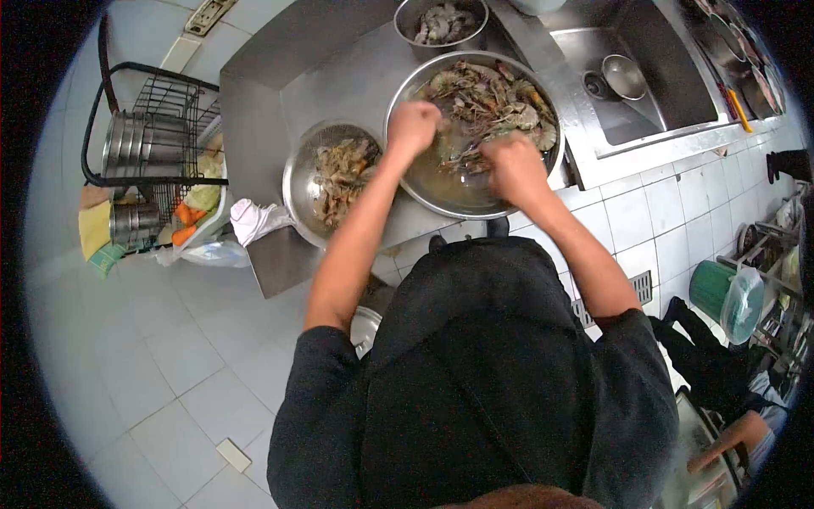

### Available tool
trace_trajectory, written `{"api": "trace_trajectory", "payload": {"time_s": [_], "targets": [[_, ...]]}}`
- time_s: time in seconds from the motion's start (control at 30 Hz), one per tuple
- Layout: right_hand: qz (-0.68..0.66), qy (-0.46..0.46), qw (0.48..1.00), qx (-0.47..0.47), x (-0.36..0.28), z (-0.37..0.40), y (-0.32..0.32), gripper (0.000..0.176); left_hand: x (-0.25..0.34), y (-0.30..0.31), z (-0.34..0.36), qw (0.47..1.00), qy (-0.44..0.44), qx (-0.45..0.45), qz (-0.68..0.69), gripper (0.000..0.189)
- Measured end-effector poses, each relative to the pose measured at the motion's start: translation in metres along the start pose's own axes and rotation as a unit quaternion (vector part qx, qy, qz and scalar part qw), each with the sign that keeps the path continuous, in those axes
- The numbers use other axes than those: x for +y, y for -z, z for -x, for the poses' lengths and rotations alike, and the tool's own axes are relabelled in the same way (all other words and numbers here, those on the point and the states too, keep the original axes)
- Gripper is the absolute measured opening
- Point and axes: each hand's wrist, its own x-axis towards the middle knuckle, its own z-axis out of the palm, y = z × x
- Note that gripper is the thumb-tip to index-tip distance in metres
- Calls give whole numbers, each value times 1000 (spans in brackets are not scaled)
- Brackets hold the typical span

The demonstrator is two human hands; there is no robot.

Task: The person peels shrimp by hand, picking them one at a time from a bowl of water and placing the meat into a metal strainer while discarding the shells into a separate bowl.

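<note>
Whole shrimp (492, 97) fill the far and right side of a large steel basin (465, 208), with murky water showing at the near left. Over the left part of this basin, my left hand (414, 127) is closed with its fingers curled; what they hold is hidden. My right hand (515, 165) is closed too, low over the shrimp on the right, its fingertips blurred against them. Left of the basin stands a steel colander (298, 174) with shrimp heads and shells (343, 174) in it. Behind the basin, a steel pot (409, 34) holds greyish shrimp (444, 23).
A steel sink (610, 127) with a ladle or small bowl (625, 78) lies to the right. A pink-white cloth (254, 222) hangs at the counter's left edge, beside a wire rack (161, 127) with steel pots and vegetables. Another person's arm (729, 441) shows at lower right.
</note>
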Motion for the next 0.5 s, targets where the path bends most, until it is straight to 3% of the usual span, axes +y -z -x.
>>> {"api": "trace_trajectory", "payload": {"time_s": [0.07, 0.1, 0.2, 0.3, 0.43, 0.5], "targets": [[22, 0, 999, 36, 15, -6, 13, 15, -23, -30, 28, 991, -13, -4, -133, 48], [50, -1, 999, 0, 21, -9, 24, 28, -24, -36, 42, 987, 45, -56, -141, 59], [91, 27, 993, -70, 27, -9, 35, 31, -21, -33, 69, 998, 57, -5, -21, 55], [58, 112, 990, -56, 28, -4, 10, 23, -13, -16, 87, 994, 15, 108, 6, 48], [134, 134, 979, -71, 17, -8, -22, 37, -15, 3, 105, 974, 19, 167, 154, 36], [163, 118, 973, -112, 13, -14, -27, 34, -14, 14, 114, 968, 44, 142, 204, 35]]}}
